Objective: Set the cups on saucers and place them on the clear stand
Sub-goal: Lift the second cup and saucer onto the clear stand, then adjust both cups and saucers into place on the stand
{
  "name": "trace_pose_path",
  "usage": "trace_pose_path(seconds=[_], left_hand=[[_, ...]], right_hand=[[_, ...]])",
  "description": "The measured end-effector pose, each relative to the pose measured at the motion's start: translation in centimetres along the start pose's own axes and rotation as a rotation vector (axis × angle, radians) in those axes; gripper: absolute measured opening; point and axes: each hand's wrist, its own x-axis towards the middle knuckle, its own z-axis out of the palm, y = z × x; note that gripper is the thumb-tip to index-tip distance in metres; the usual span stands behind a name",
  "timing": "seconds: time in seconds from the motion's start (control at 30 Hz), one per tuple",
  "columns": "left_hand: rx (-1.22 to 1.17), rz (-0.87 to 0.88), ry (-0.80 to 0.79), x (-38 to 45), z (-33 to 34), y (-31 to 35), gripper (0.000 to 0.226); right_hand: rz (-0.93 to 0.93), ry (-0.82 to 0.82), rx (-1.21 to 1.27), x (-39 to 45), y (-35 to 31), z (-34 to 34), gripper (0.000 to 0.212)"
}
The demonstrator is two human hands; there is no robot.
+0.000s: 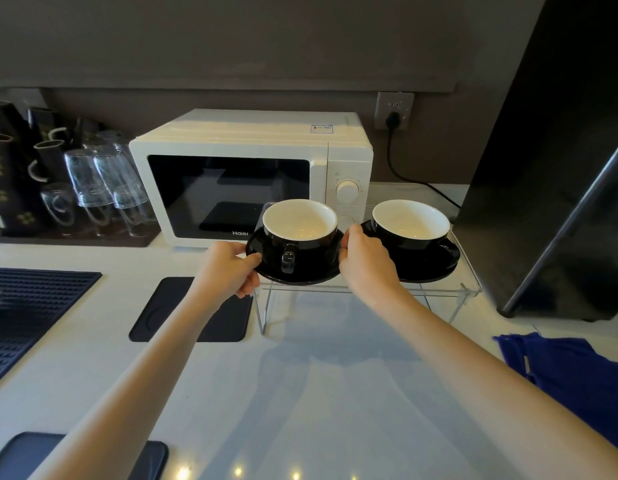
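Two black cups with white insides sit on black saucers on top of the clear stand. The left cup rests on the left saucer, its handle facing me. My left hand grips that saucer's left rim and my right hand grips its right rim. The right cup stands on the right saucer, partly hidden behind my right hand, with no hand on it.
A white microwave stands right behind the stand. A tray of upturned glasses is at the back left. Dark mats lie on the white counter, a black appliance rises at the right, and blue cloth lies below it.
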Motion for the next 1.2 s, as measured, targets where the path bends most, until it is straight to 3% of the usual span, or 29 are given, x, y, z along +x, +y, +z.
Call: trace_pose_path(seconds=[0.13,0.27,0.37,0.5,0.57,0.73,0.87,1.03,1.2], left_hand=[[0.073,0.025,-0.006,0.3,0.0,-0.1,0.035],[0.098,0.055,0.023,-0.1,0.0,-0.4,0.040],[0.152,0.156,0.166,-1.4,0.1,-0.7,0.038],[0.243,0.311,0.434,-3.8,1.3,-2.7,0.030],[0.174,0.299,0.430,-4.4,2.4,-4.3,0.032],[-0.264,0.091,0.107,-4.7,5.1,-6.9,0.049],[-0.559,-0.023,0.162,-4.0,5.9,-6.0,0.045],[-0.651,0.028,0.260,-3.6,6.2,-4.4,0.028],[-0.716,0.035,0.289,-3.3,6.2,-4.2,0.028]], right_hand=[[0.004,-0.032,0.001,0.2,0.1,-0.2,0.016],[0.054,-0.157,0.269,-0.1,1.1,-1.8,0.015],[-0.034,-0.156,0.320,-1.6,2.3,-3.9,0.015],[-0.127,-0.051,0.194,-4.1,5.7,-5.7,0.011],[-0.139,0.060,0.120,-5.3,7.7,-5.6,0.010],[-0.053,0.341,0.026,-7.0,10.8,-3.8,0.020],[0.082,0.366,-0.022,-6.6,11.7,-2.6,0.041],[0.171,0.391,-0.087,-6.2,10.5,-2.2,0.059],[0.245,0.392,-0.105,-6.0,9.8,-2.2,0.068]])
